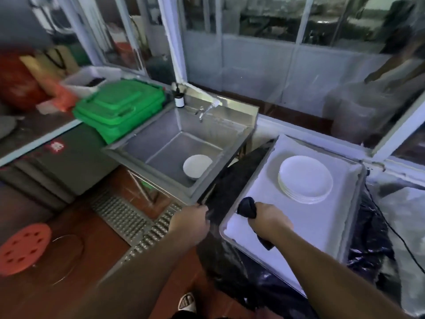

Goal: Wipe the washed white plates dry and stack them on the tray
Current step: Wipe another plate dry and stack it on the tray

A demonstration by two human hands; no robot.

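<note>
Just one plate (197, 166) in sink (161, 125)

A plate stack (305, 179) sits on the tray (322, 226) at right; left of it, one plate (197, 166) lies in the sink (161, 125).

Dim, bluish light falls from the windows (264, 24) behind. The wide lens bends lines at the edges, and the corners are blurred. The white tray liner (322, 222) shows brightest.
</note>
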